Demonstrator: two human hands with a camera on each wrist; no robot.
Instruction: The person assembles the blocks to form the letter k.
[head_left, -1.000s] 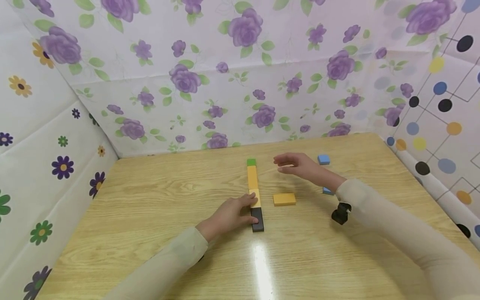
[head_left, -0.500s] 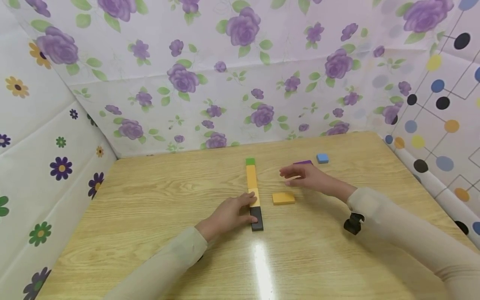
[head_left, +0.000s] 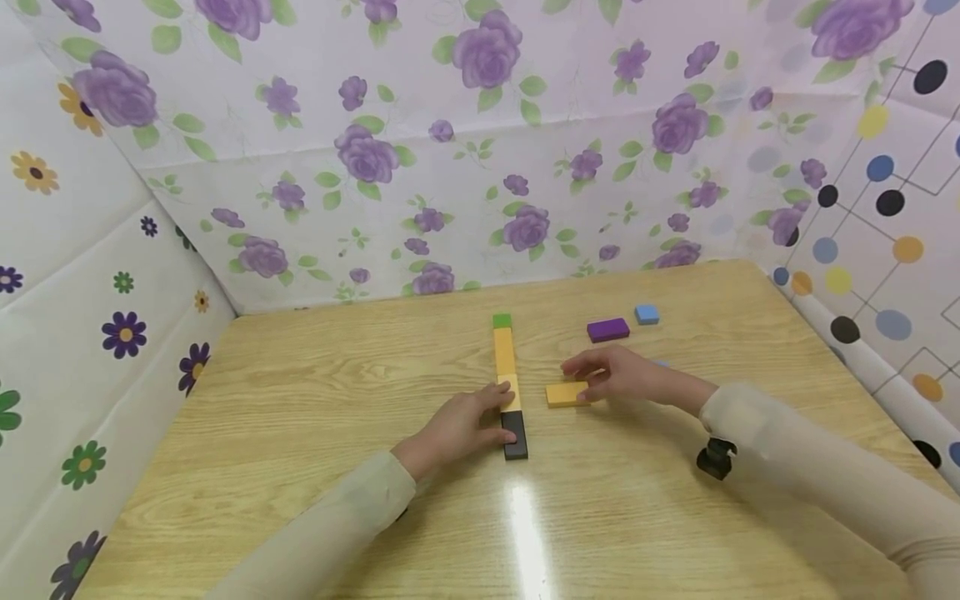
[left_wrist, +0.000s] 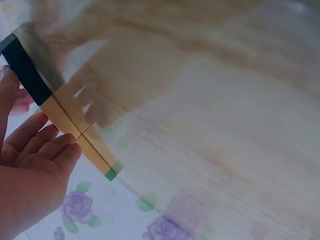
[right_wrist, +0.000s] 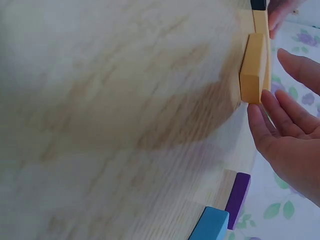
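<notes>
A straight row of blocks lies on the wooden table (head_left: 300, 475) in the head view: a green block (head_left: 502, 320) at the far end, then an orange block (head_left: 505, 350), a pale orange block (head_left: 507, 379) and a black block (head_left: 514, 450). My left hand (head_left: 453, 429) rests at the row, fingertips on the pale block and thumb on the black one. A loose orange block (head_left: 562, 395) lies right of the row. Over its right end hangs my right hand (head_left: 618, 375), fingers relaxed. The right wrist view has those fingertips right at the end of the orange block (right_wrist: 252, 70).
Behind the right hand are a purple block (head_left: 607, 330) and a blue block (head_left: 647, 314). Another blue block (head_left: 661, 362) is mostly hidden by the right wrist. Flower-patterned sheets (head_left: 420, 192) hang along the table's back and left, and a dotted sheet (head_left: 892, 283) on the right.
My right hand has come down and nearer, from beyond the loose orange block to its right end, uncovering the purple block. The left hand keeps its place on the row.
</notes>
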